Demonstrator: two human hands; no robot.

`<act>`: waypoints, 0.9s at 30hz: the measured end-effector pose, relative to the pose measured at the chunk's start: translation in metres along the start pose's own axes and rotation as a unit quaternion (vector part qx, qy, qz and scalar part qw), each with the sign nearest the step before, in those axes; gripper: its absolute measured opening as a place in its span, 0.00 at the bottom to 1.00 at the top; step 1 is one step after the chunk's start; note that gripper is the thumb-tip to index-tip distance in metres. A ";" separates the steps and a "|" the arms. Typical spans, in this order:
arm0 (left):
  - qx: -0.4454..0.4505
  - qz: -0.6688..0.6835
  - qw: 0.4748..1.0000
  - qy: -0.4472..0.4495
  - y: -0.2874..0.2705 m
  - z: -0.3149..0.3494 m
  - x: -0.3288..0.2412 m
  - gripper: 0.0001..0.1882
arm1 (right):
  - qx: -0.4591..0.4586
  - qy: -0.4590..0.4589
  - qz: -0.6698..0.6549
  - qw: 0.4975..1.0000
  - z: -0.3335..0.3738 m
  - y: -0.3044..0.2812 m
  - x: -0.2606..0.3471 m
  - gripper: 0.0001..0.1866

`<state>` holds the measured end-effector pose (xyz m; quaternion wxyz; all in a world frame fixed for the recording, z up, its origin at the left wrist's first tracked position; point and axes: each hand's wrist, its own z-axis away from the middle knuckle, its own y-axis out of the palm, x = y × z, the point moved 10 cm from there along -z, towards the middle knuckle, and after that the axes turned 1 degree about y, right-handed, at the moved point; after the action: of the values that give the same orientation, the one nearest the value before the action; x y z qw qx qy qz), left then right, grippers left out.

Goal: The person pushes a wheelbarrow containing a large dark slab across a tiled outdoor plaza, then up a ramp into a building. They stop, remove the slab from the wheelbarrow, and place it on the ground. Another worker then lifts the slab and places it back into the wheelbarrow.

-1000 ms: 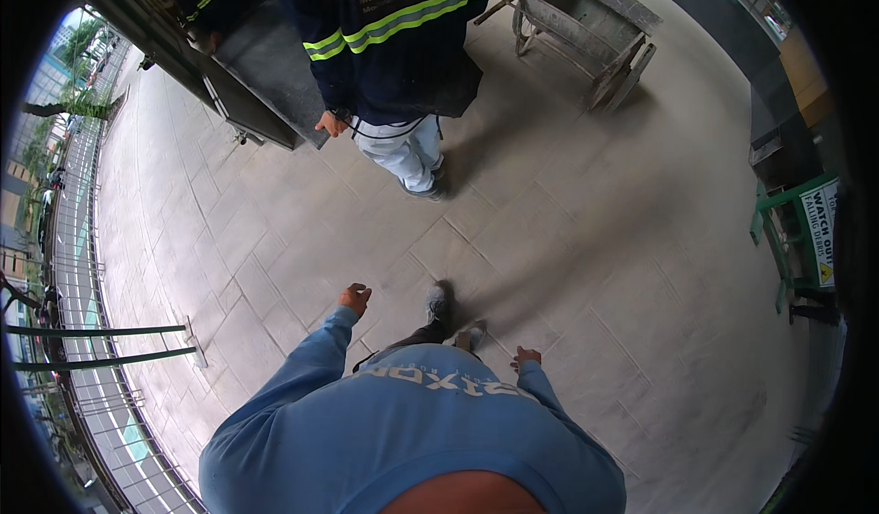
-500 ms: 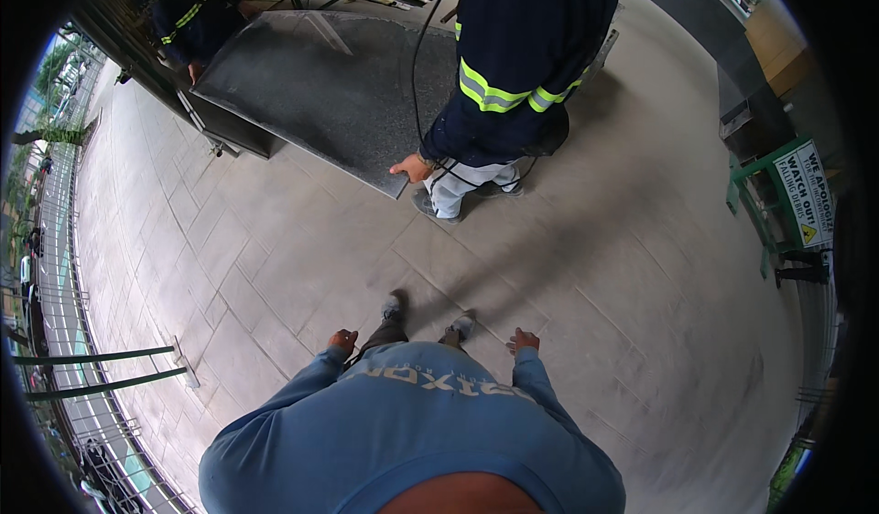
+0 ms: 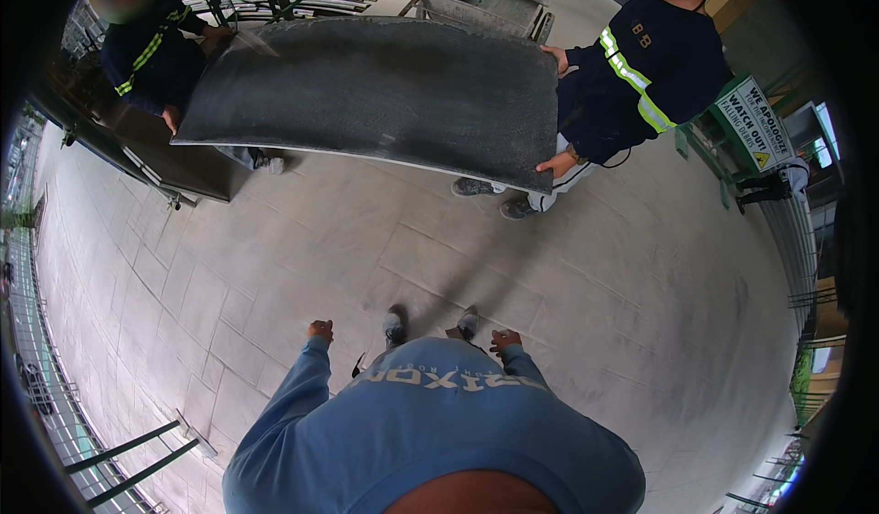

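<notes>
Dark panel (image 3: 366, 93) is at eleven o'clock of the view, gripped at its ends by one co-worker (image 3: 151, 61) at ten and a second co-worker (image 3: 655, 65) at two. Well apart from it, the person's left hand (image 3: 320, 330) at eight and right hand (image 3: 505, 339) at five look empty and loosely curled; whether fully closed, I cannot tell.

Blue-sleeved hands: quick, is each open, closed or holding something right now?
Left hand: open, loosely curled, nothing visibly held.
Right hand: open, loosely curled, nothing visibly held.

Pale paved floor (image 3: 302, 248); on it, grey shoes (image 3: 395, 327); a green-framed sign (image 3: 749, 122)
</notes>
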<state>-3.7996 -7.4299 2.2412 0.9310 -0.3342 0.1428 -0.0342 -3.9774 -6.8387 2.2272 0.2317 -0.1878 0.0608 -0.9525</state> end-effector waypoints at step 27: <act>0.029 -0.141 0.973 0.180 0.161 0.146 -0.211 0.20 | -0.018 0.014 -0.118 0.993 -0.047 -0.217 -0.047 0.23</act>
<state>-3.9645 -7.1826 2.2980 0.8851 -0.3120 0.2587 -0.2287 -4.0478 -6.6234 2.2123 0.1137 -0.1844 0.0591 -0.9745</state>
